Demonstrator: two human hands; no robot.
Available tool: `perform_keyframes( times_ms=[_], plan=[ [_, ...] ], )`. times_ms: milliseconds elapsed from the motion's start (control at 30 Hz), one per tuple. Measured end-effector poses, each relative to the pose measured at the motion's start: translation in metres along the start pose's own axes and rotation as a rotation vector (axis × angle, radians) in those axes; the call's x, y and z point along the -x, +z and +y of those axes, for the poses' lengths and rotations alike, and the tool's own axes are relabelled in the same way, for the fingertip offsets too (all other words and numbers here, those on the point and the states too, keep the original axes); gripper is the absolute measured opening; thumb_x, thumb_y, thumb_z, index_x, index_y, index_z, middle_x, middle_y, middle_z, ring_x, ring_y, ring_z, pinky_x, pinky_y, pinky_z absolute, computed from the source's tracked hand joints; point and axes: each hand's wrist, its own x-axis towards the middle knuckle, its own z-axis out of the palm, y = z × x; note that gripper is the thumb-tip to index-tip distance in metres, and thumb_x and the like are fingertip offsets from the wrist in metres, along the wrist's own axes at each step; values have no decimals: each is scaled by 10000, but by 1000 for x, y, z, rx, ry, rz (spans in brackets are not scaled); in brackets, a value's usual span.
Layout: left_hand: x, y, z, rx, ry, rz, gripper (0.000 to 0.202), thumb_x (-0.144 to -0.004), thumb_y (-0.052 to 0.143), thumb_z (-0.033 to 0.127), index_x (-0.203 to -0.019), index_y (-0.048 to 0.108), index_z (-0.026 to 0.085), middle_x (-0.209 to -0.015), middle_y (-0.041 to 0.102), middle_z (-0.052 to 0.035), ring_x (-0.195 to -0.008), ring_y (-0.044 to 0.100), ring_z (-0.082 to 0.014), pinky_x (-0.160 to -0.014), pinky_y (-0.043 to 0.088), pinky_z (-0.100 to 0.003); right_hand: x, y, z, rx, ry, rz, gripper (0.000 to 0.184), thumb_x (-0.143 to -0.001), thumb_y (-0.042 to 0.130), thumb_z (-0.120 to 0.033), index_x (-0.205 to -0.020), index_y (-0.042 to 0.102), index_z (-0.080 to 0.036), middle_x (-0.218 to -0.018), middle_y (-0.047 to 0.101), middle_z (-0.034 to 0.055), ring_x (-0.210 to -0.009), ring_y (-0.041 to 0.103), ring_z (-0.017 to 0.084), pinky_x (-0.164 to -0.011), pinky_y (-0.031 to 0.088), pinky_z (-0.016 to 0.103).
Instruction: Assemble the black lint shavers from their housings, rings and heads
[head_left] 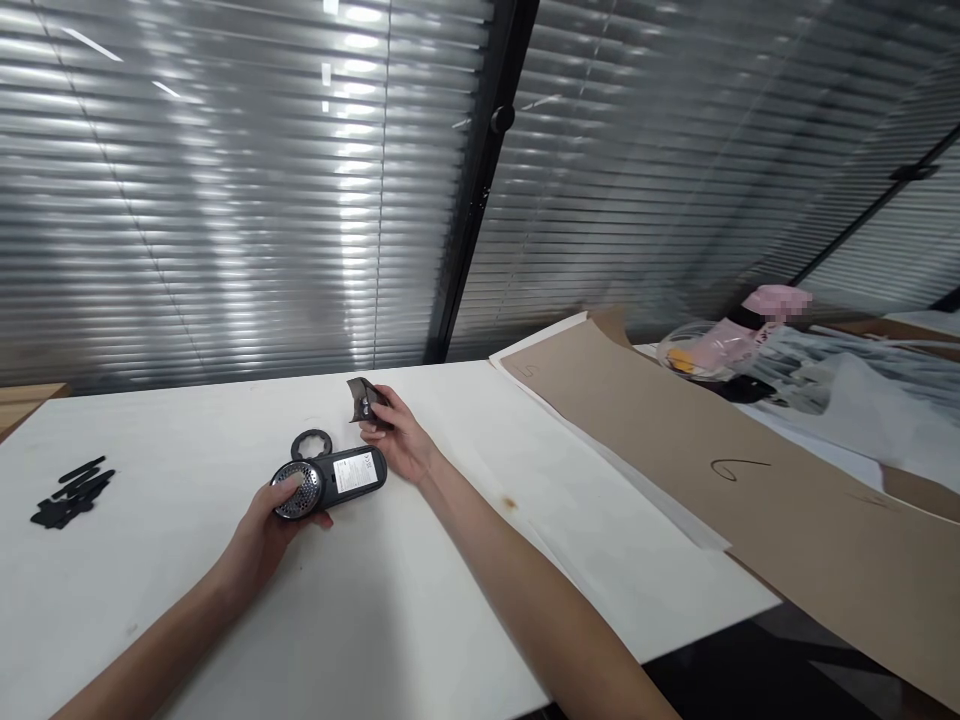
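Note:
A black fabric shaver (pixel 326 482) with a round perforated metal head and a white label lies across the fingers of my left hand (pixel 262 525). My left thumb presses on the metal head. In my right hand (pixel 407 445), just above and to the right of the shaver, is a dark see-through lint container (pixel 358 402), pinched by the fingers with its hollow side turned left. Just behind the shaver's head, a black notched ring (pixel 297 443) rests on the white table (pixel 225 440).
Several black strips and scraps (pixel 71 498) lie on the table at the left. Brown cardboard sheets (pixel 675 450) cover the right side. Beyond them are a pink bag (pixel 727 345) and clear plastic wrapping (pixel 862 390). Metal blinds (pixel 262 200) stand behind the table.

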Motion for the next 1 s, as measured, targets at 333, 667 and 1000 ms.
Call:
perform_keyframes(
  times_ms=[333,667,1000],
  plan=[
    [1,0,1,-12,-4,11,401,-715,819,532,-806,804,142,-941,733,-123,-799,662,-280,-780,610,-401,4,4,-3,36,39,-21,532,-661,828,-33,-1098,638,-268,-998,711,32,-785,691,154,-512,396,142],
    [0,-4,-1,12,-15,-2,394,-726,833,529,-816,814,146,-957,733,-109,-813,666,-268,-791,616,-372,5,8,-4,41,36,9,495,-597,829,-21,-989,625,-245,-913,723,15,-763,699,162,-530,441,148],
    [-1,-3,0,0,-12,-1,410,-724,832,534,-816,797,136,-965,741,-133,-836,675,-296,-804,615,-419,5,6,-5,49,33,-20,311,-616,771,-25,-835,646,-207,-837,713,7,-717,668,133,-594,547,194]
  ],
)
